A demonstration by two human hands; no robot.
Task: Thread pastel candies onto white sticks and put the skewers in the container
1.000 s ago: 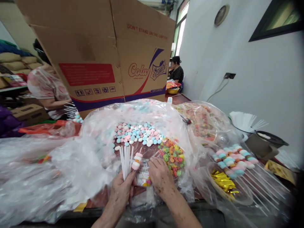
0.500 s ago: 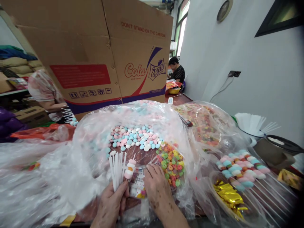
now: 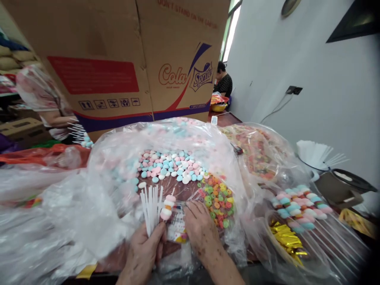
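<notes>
My left hand (image 3: pixel 146 247) is closed around a bundle of white sticks (image 3: pixel 151 209). Beside the bundle stands a marshmallow skewer (image 3: pixel 167 212), pink and white pieces with an orange one among them, its lower stick hidden by my left fingers. My right hand (image 3: pixel 201 231) has its fingers bent over the right edge of a clear plastic bag (image 3: pixel 177 225) with printing on it; the fingertips are partly hidden. Pink, blue and white marshmallows (image 3: pixel 172 166) spill from a big plastic bag just beyond. Ring-shaped fruit candies (image 3: pixel 218 200) lie right of my right hand.
Finished marshmallow skewers (image 3: pixel 299 208) lie at right above a bowl of gold twist ties (image 3: pixel 286 239). More white sticks (image 3: pixel 314 152) stand behind them. A large carton (image 3: pixel 109 79) blocks the back. Crumpled plastic (image 3: pixel 53 225) covers the left. Two people sit or stand farther off.
The view has shifted slightly, so my hands appear a little farther right. Both keep their hold, and the skewer remains beside the white sticks.
</notes>
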